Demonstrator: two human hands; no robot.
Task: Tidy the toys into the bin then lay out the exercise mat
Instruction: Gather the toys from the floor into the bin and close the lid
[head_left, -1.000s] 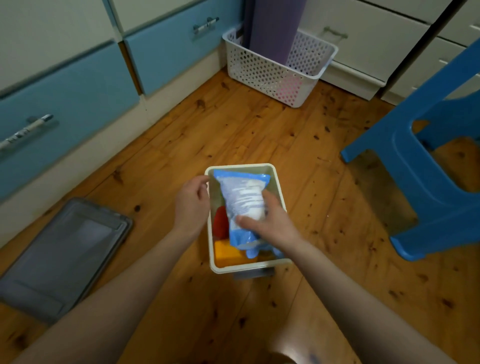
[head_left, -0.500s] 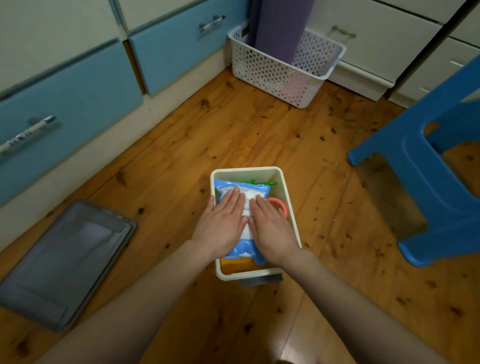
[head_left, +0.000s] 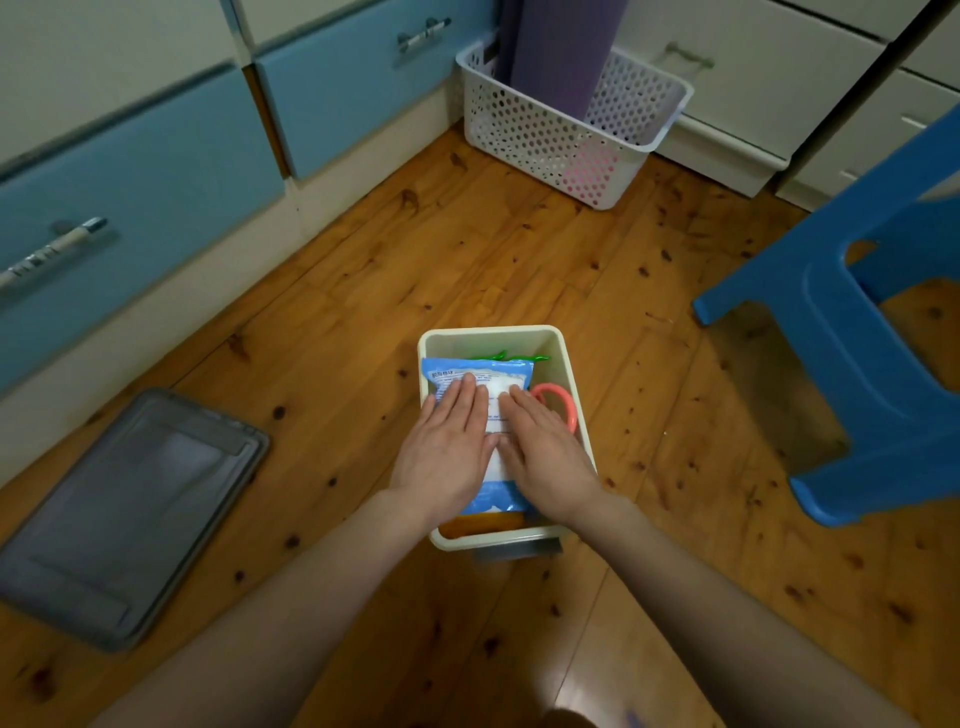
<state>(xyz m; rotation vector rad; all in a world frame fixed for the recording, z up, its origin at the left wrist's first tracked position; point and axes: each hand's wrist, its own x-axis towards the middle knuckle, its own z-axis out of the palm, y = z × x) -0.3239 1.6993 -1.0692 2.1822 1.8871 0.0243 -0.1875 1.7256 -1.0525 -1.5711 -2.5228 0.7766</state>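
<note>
A cream bin (head_left: 569, 364) stands on the wooden floor in front of me. A blue-and-white plastic packet (head_left: 480, 371) lies on top of its contents. My left hand (head_left: 447, 449) and my right hand (head_left: 545, 454) press flat on the packet side by side, fingers straight. A pink ring (head_left: 561, 397), a green toy (head_left: 511, 357) and an orange toy (head_left: 480, 522) show around the packet's edges. A rolled purple exercise mat (head_left: 563, 49) stands upright in a white perforated basket (head_left: 524, 124) at the back.
A grey lid (head_left: 127, 514) lies flat on the floor to the left. A blue plastic stool (head_left: 852, 358) stands at the right. Blue drawers (head_left: 135, 192) line the left wall and white drawers (head_left: 753, 78) the back.
One second ago my right hand held the packet over the bin and my left hand held the rim. Both hands then went flat onto the packet, pushing it down.
</note>
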